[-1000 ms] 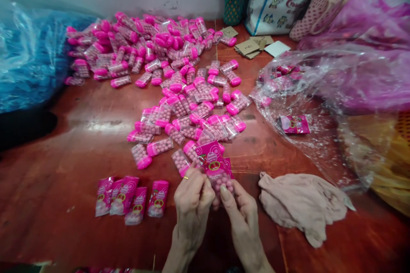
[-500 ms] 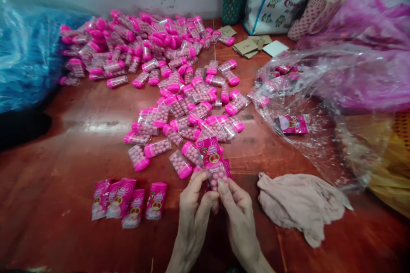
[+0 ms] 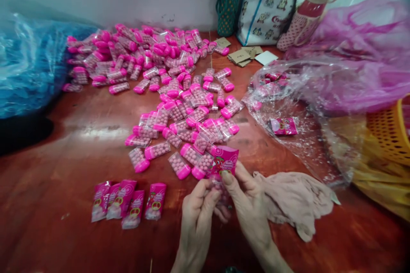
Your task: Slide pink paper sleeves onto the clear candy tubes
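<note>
My left hand point(image 3: 197, 210) and my right hand point(image 3: 246, 202) meet low in the middle of the view, over a red-brown table point(image 3: 73, 145). Together they hold a clear tube of pink candy balls point(image 3: 219, 187), mostly hidden by my fingers. My right hand also pinches a pink printed sleeve point(image 3: 226, 161) that stands up above the fingers. A row of several sleeved tubes point(image 3: 128, 202) lies left of my hands. Just beyond my hands spreads a large heap of bare pink-capped candy tubes point(image 3: 173, 89).
A crumpled beige cloth point(image 3: 296, 200) lies right of my hands. A clear plastic bag point(image 3: 297, 115) with pink sleeves inside spreads at the right, beside a yellow basket point(image 3: 389, 130). A blue plastic bag point(image 3: 28, 68) fills the left; tote bags point(image 3: 269, 6) stand at the back wall.
The pink sleeve has shifted right and tilted, and now sits in my right hand's fingers. The view has moved slightly down and left.
</note>
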A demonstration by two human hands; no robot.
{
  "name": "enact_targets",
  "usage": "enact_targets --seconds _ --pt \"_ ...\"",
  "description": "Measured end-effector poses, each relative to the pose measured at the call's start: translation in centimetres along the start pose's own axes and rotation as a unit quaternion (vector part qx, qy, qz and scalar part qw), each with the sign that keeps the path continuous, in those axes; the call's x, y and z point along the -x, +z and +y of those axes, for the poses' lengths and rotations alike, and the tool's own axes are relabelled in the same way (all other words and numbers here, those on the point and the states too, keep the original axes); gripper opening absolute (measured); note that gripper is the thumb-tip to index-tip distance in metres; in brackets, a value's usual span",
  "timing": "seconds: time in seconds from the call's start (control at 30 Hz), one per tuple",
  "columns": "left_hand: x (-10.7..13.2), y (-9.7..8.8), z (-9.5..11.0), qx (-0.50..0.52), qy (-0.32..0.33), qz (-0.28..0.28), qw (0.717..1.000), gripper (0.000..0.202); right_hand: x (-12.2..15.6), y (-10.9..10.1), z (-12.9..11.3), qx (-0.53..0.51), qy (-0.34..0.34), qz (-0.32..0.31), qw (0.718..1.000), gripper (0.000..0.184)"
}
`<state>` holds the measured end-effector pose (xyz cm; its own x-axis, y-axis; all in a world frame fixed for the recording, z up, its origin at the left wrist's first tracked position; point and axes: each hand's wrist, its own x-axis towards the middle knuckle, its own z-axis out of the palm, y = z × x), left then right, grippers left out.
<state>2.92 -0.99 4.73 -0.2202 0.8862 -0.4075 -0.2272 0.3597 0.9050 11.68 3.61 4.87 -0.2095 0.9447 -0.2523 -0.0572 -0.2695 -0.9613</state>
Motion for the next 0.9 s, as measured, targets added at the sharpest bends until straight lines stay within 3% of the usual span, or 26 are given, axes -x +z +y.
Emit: enact_targets --seconds 0.17,0.4,0.57,0.7,0.83,0.9 --pt "0.4 0.1 -0.1 -0.031 0.042 0.052 0.997 0.016 1.9 0.9 2.1 -0.067 0.04 0.043 0.996 0.017" --pt "0.6 0.0 0.2 -0.114 0.063 -0.056 0.99 0.021 1.8 -0.2 0.2 -0.146 0.057 0.034 0.987 0.019" --pt "1.0 0.4 -0.5 0.025 -0.003 -0.061 0.998 0.01 1.5 -0.2 0.2 -0.192 0.086 0.078 0.975 0.02" --pt "1.5 0.8 -0.8 0.101 -0.001 -0.017 0.995 0.009 1.6 0.0 0.4 -0.135 0.084 0.071 0.985 0.026" --pt "1.9 0.9 -0.5 0.09 0.039 0.037 0.994 0.01 2.1 0.4 0.4 -0.023 0.064 0.078 0.995 0.023" --pt "1.9 0.8 -0.4 0.087 0.044 0.036 0.995 0.011 2.5 0.5 0.6 -0.006 0.062 0.079 0.995 0.021"
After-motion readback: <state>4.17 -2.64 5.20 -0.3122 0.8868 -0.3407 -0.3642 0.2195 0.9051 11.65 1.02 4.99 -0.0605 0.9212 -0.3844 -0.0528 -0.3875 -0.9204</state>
